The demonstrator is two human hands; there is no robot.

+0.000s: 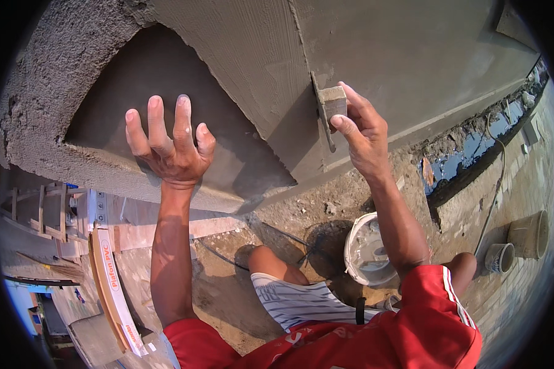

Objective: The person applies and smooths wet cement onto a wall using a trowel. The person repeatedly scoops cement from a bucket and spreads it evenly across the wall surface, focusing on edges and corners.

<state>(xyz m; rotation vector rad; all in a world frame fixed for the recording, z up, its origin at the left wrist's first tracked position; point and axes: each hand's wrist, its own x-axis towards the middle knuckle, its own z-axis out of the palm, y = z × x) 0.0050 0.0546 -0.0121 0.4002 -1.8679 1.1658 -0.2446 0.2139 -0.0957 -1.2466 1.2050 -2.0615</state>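
My right hand (364, 126) grips the block-like handle of a plastering trowel (324, 117), whose thin blade stands edge-on to me against the wet grey plaster wall (400, 55). Thumb and fingers close around the handle from the right. To the left, my left hand (172, 141) has its fingers spread and holds nothing. It is in front of a smooth, dark triangular recess (144, 74) with a rough plaster border; whether the palm touches the surface cannot be made out. Combed streaks mark the plaster between the recess and the trowel.
A white bucket (351, 243) with grey mix stands on the dirt by my knees. Farther right are a small pail (500, 258), a larger bucket (529, 235) and a water-filled trench (468, 163). At left lie a long carton (114, 277) and a wooden ladder-like frame (41, 209).
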